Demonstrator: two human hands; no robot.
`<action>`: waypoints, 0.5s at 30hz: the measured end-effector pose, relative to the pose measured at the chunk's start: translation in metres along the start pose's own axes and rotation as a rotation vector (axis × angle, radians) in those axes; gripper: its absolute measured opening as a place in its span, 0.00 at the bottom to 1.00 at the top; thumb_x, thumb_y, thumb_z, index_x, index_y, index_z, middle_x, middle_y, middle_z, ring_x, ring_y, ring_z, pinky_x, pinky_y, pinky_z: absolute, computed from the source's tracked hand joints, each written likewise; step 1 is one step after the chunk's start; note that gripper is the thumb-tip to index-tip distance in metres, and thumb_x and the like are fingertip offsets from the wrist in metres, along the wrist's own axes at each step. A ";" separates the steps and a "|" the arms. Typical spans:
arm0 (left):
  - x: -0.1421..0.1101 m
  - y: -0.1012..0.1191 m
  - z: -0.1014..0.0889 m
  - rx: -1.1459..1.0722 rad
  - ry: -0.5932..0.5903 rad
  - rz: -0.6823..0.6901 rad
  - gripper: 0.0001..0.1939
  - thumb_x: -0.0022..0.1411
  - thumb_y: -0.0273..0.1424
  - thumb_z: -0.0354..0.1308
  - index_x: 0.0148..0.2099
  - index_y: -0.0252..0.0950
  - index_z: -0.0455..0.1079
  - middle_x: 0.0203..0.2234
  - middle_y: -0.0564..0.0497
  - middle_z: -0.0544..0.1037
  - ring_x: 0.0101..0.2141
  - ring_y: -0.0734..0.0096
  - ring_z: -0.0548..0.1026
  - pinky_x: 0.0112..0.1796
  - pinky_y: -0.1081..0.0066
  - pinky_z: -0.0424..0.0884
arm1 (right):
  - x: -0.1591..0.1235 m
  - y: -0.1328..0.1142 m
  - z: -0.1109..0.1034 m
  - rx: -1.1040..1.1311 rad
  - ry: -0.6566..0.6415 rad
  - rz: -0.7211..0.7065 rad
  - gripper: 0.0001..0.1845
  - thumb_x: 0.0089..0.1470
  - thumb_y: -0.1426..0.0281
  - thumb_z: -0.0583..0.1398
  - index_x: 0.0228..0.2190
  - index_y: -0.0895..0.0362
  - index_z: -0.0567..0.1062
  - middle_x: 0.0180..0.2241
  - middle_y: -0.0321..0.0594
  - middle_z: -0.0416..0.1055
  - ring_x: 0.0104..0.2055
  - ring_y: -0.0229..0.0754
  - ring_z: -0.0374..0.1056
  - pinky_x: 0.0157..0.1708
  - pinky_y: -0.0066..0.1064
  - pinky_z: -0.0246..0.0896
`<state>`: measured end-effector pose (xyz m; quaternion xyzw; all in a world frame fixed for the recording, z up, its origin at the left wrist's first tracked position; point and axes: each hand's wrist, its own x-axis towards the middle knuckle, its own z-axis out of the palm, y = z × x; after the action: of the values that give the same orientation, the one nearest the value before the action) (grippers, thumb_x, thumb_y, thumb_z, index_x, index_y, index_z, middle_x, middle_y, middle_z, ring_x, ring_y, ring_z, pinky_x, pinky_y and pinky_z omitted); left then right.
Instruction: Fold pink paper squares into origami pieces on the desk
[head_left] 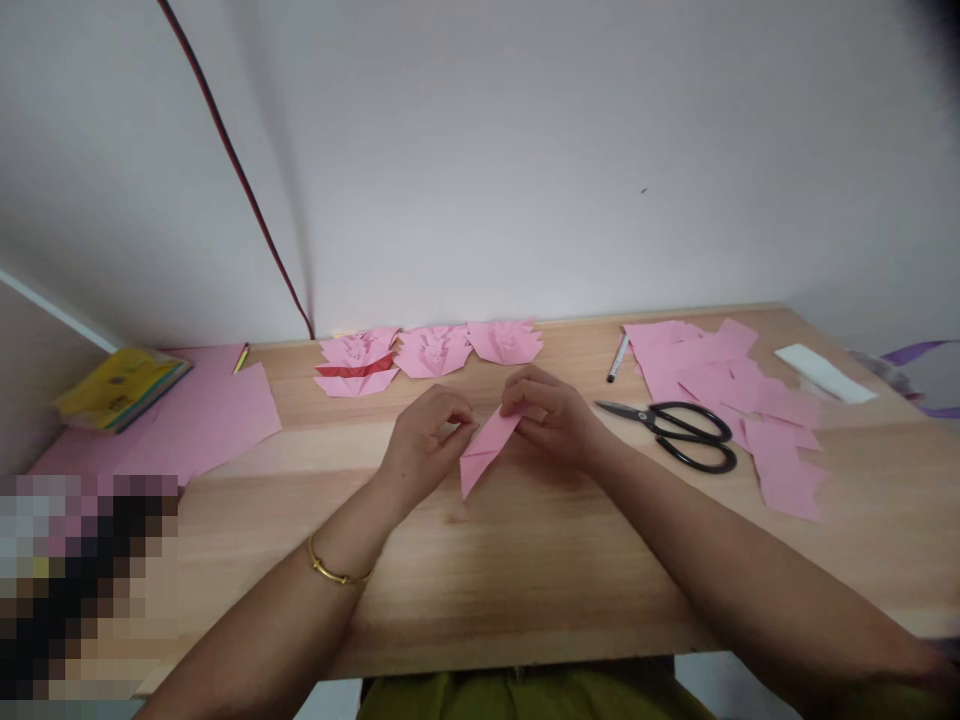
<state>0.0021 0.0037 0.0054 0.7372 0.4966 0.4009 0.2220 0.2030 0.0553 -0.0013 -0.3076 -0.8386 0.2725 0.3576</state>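
Observation:
A narrow folded piece of pink paper (486, 447) slants between my two hands above the wooden table, its pointed end toward me. My right hand (556, 415) pinches its upper end between thumb and fingers. At the paper's left edge, my left hand (421, 448) has its fingers curled and the thumb against the paper; the exact contact is partly hidden. Beyond my hands lie several fan-shaped pink paper cutouts with jagged edges, among them a left cutout (358, 384), a middle cutout (433, 355) and a right cutout (504, 343). A red strip (352, 369) lies across the left one.
Black-handled scissors (694, 437) lie right of my hands, near a marker (618, 358) and pink paper scraps (720, 380). A white strip (825, 373) is further right. At left, a yellow packet (124, 385) rests on pink sheets (232, 420). A cable (240, 175) runs down the wall.

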 end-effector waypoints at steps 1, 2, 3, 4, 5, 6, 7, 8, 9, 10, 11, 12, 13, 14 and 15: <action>0.000 0.002 0.000 0.039 -0.020 0.048 0.04 0.58 0.27 0.54 0.30 0.36 0.67 0.32 0.49 0.74 0.36 0.70 0.71 0.38 0.68 0.68 | 0.000 0.000 0.000 -0.006 0.006 0.002 0.06 0.48 0.78 0.56 0.27 0.56 0.71 0.34 0.42 0.67 0.37 0.41 0.65 0.39 0.33 0.62; 0.000 0.003 0.000 0.064 -0.039 0.081 0.04 0.59 0.27 0.53 0.31 0.36 0.67 0.32 0.48 0.74 0.37 0.70 0.71 0.38 0.68 0.68 | -0.001 0.000 0.001 -0.008 0.010 0.001 0.06 0.48 0.78 0.56 0.27 0.56 0.71 0.34 0.42 0.67 0.37 0.40 0.65 0.39 0.33 0.62; 0.000 0.003 0.000 0.077 -0.065 0.101 0.04 0.59 0.27 0.52 0.32 0.36 0.67 0.33 0.48 0.74 0.37 0.70 0.71 0.38 0.68 0.69 | -0.001 0.000 0.001 -0.006 0.012 -0.001 0.06 0.48 0.78 0.56 0.27 0.56 0.70 0.33 0.41 0.67 0.37 0.40 0.65 0.38 0.33 0.62; 0.000 0.002 0.001 0.081 -0.088 0.114 0.04 0.59 0.26 0.52 0.34 0.36 0.67 0.33 0.47 0.74 0.37 0.70 0.71 0.38 0.68 0.69 | -0.001 0.000 0.002 -0.001 0.013 -0.003 0.06 0.48 0.78 0.56 0.27 0.56 0.70 0.33 0.41 0.67 0.37 0.40 0.65 0.38 0.33 0.62; 0.000 0.001 0.001 0.076 -0.106 0.125 0.04 0.60 0.27 0.52 0.36 0.36 0.67 0.34 0.47 0.74 0.36 0.70 0.71 0.37 0.69 0.69 | -0.002 0.000 0.002 0.004 0.016 -0.002 0.06 0.48 0.78 0.55 0.27 0.56 0.70 0.33 0.41 0.68 0.36 0.40 0.65 0.38 0.33 0.62; 0.000 0.000 0.002 0.066 -0.116 0.135 0.04 0.60 0.27 0.52 0.37 0.36 0.68 0.35 0.47 0.73 0.36 0.70 0.71 0.36 0.69 0.69 | -0.001 0.000 0.002 0.010 0.019 0.000 0.06 0.48 0.78 0.55 0.27 0.56 0.70 0.32 0.41 0.68 0.36 0.40 0.65 0.37 0.33 0.62; 0.000 0.000 0.002 0.053 -0.120 0.145 0.05 0.60 0.28 0.52 0.39 0.36 0.68 0.35 0.47 0.73 0.35 0.71 0.71 0.36 0.70 0.69 | -0.001 0.000 0.002 0.015 0.021 0.005 0.06 0.47 0.78 0.55 0.27 0.56 0.70 0.32 0.41 0.68 0.36 0.40 0.65 0.37 0.32 0.62; -0.001 -0.001 0.001 0.038 -0.119 0.153 0.06 0.59 0.29 0.53 0.40 0.36 0.68 0.36 0.47 0.73 0.35 0.71 0.71 0.35 0.70 0.69 | -0.001 -0.001 0.001 0.019 0.021 0.013 0.06 0.47 0.78 0.55 0.26 0.56 0.70 0.32 0.41 0.68 0.36 0.40 0.65 0.36 0.32 0.62; -0.001 0.000 0.001 0.023 -0.110 0.159 0.07 0.59 0.30 0.54 0.41 0.36 0.68 0.36 0.46 0.74 0.35 0.71 0.71 0.35 0.70 0.70 | 0.000 -0.001 0.001 0.020 0.019 0.022 0.06 0.47 0.78 0.55 0.26 0.56 0.69 0.31 0.40 0.69 0.35 0.40 0.65 0.36 0.32 0.61; -0.001 0.000 0.001 0.008 -0.099 0.159 0.07 0.59 0.31 0.55 0.40 0.36 0.68 0.36 0.46 0.74 0.35 0.70 0.71 0.36 0.69 0.70 | 0.000 -0.001 0.001 0.019 0.012 0.029 0.06 0.46 0.79 0.55 0.26 0.56 0.69 0.30 0.40 0.69 0.34 0.40 0.65 0.36 0.32 0.61; -0.001 0.001 0.000 -0.009 -0.088 0.151 0.07 0.59 0.32 0.55 0.39 0.36 0.69 0.35 0.46 0.74 0.35 0.70 0.71 0.37 0.69 0.70 | 0.000 -0.001 0.001 0.019 -0.002 0.038 0.06 0.46 0.78 0.55 0.26 0.56 0.69 0.30 0.39 0.69 0.34 0.39 0.65 0.36 0.32 0.60; -0.001 0.002 0.000 -0.029 -0.075 0.127 0.06 0.60 0.32 0.54 0.38 0.36 0.70 0.35 0.47 0.75 0.36 0.70 0.72 0.37 0.69 0.70 | 0.001 -0.002 0.001 0.021 -0.024 0.048 0.06 0.47 0.78 0.56 0.26 0.56 0.69 0.29 0.39 0.69 0.33 0.39 0.65 0.36 0.31 0.60; 0.000 0.003 -0.001 -0.056 -0.063 0.083 0.06 0.60 0.32 0.54 0.37 0.36 0.71 0.34 0.47 0.75 0.36 0.70 0.72 0.38 0.69 0.69 | 0.001 -0.002 0.001 0.027 -0.050 0.059 0.04 0.47 0.77 0.56 0.27 0.57 0.70 0.29 0.38 0.69 0.32 0.38 0.65 0.35 0.31 0.60; 0.000 0.004 0.000 -0.092 -0.052 0.022 0.07 0.60 0.32 0.54 0.36 0.37 0.72 0.33 0.48 0.76 0.36 0.70 0.73 0.38 0.69 0.69 | 0.000 -0.002 0.001 0.037 -0.076 0.069 0.03 0.49 0.75 0.57 0.27 0.57 0.70 0.29 0.38 0.69 0.32 0.38 0.65 0.34 0.30 0.60; 0.000 0.005 0.000 -0.137 -0.047 -0.050 0.07 0.60 0.32 0.55 0.35 0.37 0.73 0.32 0.48 0.76 0.35 0.70 0.73 0.37 0.70 0.70 | 0.000 -0.003 0.001 0.050 -0.099 0.079 0.01 0.50 0.73 0.58 0.28 0.57 0.70 0.29 0.38 0.70 0.32 0.38 0.65 0.34 0.30 0.60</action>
<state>0.0047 0.0016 0.0092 0.7167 0.4810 0.4110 0.2935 0.2012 0.0532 0.0002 -0.3178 -0.8354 0.3220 0.3120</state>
